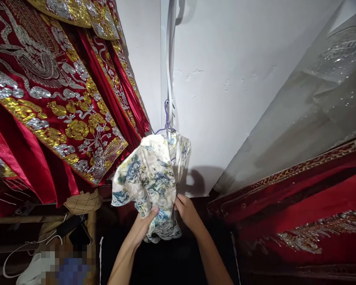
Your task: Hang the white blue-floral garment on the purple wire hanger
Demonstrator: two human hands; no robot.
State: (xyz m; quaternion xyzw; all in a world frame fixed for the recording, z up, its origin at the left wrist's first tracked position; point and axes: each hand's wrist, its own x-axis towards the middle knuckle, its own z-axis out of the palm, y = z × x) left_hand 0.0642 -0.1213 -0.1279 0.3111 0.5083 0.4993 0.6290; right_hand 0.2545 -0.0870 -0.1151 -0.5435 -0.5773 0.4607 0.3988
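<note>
A cream short-sleeved blouse [158,170] with blue and yellow-green flowers hangs on a purple hanger [166,122]. The hanger hook catches near a white strap [168,71] running down the wall. My left hand [148,221] is closed on the lower left of the blouse, thumb on top and the other fingers hidden behind the cloth. At the right front edge, my right hand [184,208] pinches the fabric, its fingertips partly hidden. Below my hands the hem bunches in folds.
Red cloth [77,103] with gold and silver sequins hangs at left. A quilted tan item [83,202], a black phone-like object [80,236] and a white cable [8,253] lie below it. Sheer white fabric [320,95] and red beaded garments [299,221] hang at right against the white wall [225,51].
</note>
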